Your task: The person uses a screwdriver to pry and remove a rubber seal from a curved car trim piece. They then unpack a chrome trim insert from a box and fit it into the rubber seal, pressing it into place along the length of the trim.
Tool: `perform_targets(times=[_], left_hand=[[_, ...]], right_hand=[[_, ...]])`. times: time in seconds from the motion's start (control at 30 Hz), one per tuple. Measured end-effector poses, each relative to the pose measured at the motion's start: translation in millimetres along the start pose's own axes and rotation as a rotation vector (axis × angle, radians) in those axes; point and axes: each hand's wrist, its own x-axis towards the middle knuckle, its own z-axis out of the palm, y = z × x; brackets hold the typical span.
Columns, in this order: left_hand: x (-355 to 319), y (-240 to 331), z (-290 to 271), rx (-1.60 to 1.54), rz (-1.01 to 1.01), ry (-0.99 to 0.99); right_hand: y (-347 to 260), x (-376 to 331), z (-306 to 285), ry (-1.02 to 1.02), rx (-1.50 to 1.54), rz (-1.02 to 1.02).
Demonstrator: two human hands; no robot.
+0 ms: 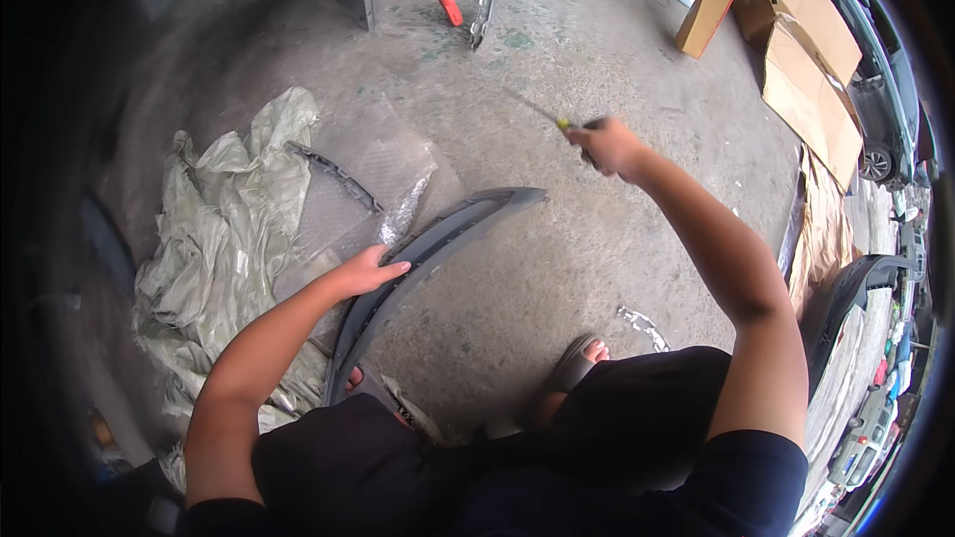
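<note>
Grey curved trim panel lies on the concrete floor beside the crumpled sheeting, my left hand pressing flat on it, my right hand gripping a screwdriver that could slip and gouge it

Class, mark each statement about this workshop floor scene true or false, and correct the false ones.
1. The left hand rests on a curved grey plastic trim panel. True.
2. The right hand is empty. False: it grips a thin screwdriver with a yellow handle.
3. The trim panel lies on a wooden table. False: it lies on the concrete floor.
4. Crumpled pale plastic sheeting lies to the person's left. True.
5. Flattened brown cardboard lies to the person's right. True.
</note>
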Motion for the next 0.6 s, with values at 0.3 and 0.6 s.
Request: perform_targets(times=[0.3, 0.6], left_hand=[[-10.9, 31.1, -36.3, 0.305, 0.127, 0.253], [-43.4, 80.8, -61.0, -1.695, 0.092, -0.181]], right_hand=[[87.7, 6.0, 14.5, -0.073, 0.163, 0.300], [120.2, 42.5, 27.4, 0.064, 0.429, -0.031]])
